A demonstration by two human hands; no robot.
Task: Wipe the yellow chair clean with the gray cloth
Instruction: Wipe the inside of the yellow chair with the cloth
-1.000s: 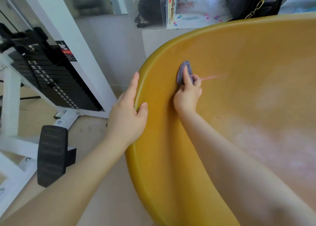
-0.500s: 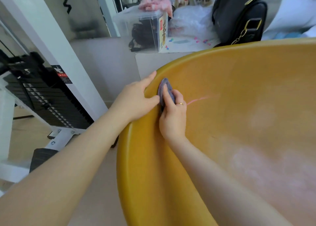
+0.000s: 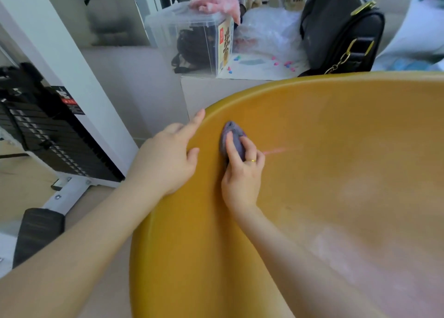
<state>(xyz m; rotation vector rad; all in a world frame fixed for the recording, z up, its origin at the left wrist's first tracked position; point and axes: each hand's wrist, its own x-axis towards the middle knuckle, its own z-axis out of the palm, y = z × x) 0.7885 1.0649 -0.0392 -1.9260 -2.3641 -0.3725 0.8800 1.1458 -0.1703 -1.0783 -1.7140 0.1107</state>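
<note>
Looking down through the head camera, we see a large yellow chair (image 3: 312,173) filling the right and lower part of the view, its curved rim sweeping from bottom left to top right. Our left hand (image 3: 168,159) grips that rim, fingers stretched along the outside and thumb hooked over the inside. Our right hand (image 3: 242,173) pinches a small bunched gray cloth (image 3: 231,141) and presses it to the inner wall just inside the rim. A faint pink streak (image 3: 276,151) lies just right of the cloth. We judge the wiping is midway; the next move calls for sliding the cloth right across that streak. Behind, a counter (image 3: 252,76) carries a clear box (image 3: 192,38) and a black handbag (image 3: 341,29).
</note>
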